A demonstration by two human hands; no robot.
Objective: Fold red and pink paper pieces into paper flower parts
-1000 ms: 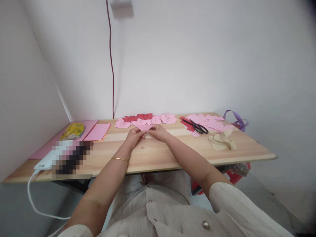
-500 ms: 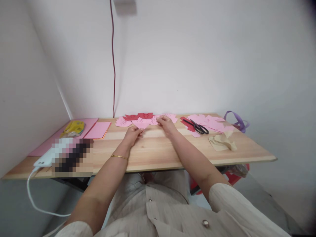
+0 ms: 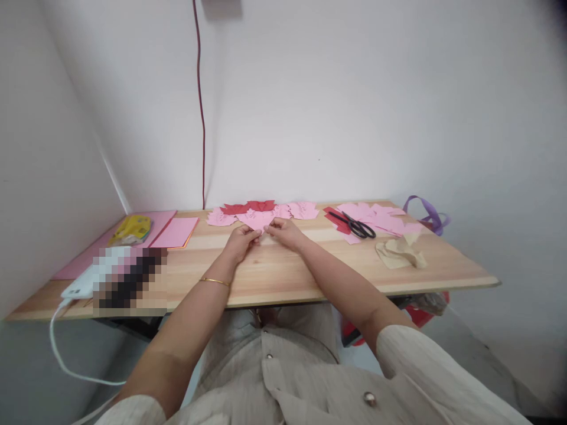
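My left hand (image 3: 241, 241) and my right hand (image 3: 286, 232) meet over the far middle of the wooden table (image 3: 274, 277). Both pinch the near edge of a folded pink paper piece (image 3: 256, 219), fingers closed on it. Just behind it lies a row of folded pink and red paper pieces (image 3: 261, 208) along the wall. A gold bangle (image 3: 215, 282) sits on my left wrist.
Black scissors (image 3: 358, 226) lie on loose pink and red paper squares (image 3: 376, 217) at the right. A crumpled beige scrap (image 3: 401, 252) and a purple ribbon (image 3: 427, 213) are beyond them. At the left are pink sheets (image 3: 176, 232), a yellow packet (image 3: 132, 228) and a white device with a cable (image 3: 77, 289).
My right hand went out to the right along the row of paper pieces, then came back beside my left hand on the pink piece. My left hand stayed nearly still.
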